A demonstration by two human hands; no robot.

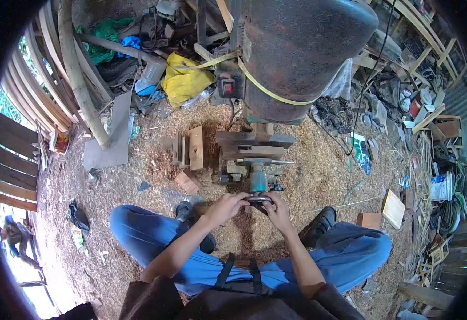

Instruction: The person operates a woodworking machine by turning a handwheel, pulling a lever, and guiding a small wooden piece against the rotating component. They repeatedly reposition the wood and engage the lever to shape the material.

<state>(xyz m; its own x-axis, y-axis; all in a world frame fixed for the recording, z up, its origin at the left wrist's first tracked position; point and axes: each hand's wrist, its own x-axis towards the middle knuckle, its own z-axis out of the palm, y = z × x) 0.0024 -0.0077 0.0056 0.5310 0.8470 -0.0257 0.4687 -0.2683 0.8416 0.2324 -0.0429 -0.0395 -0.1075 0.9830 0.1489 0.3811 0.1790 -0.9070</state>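
A machine with a large dark rusty housing (pixel 302 53) stands in front of me. Below it is a metal vise (pixel 254 144), with a teal part (pixel 258 178) at its near end. My left hand (pixel 228 208) has its fingers closed on the left side of a dark round handwheel (pixel 259 199) at the end of the teal part. On the wheel's right side, my right hand (pixel 277 212) grips it with thumb and fingers. The palms and some fingertips are hidden.
Wooden blocks (pixel 195 148) lie left of the vise, one reddish block (pixel 188 182) nearer me. A yellow cloth (pixel 187 80) and a leaning pole (pixel 78 80) are at upper left. Wood blocks (pixel 393 209) lie right of my knee. Shavings cover the floor (pixel 318 181).
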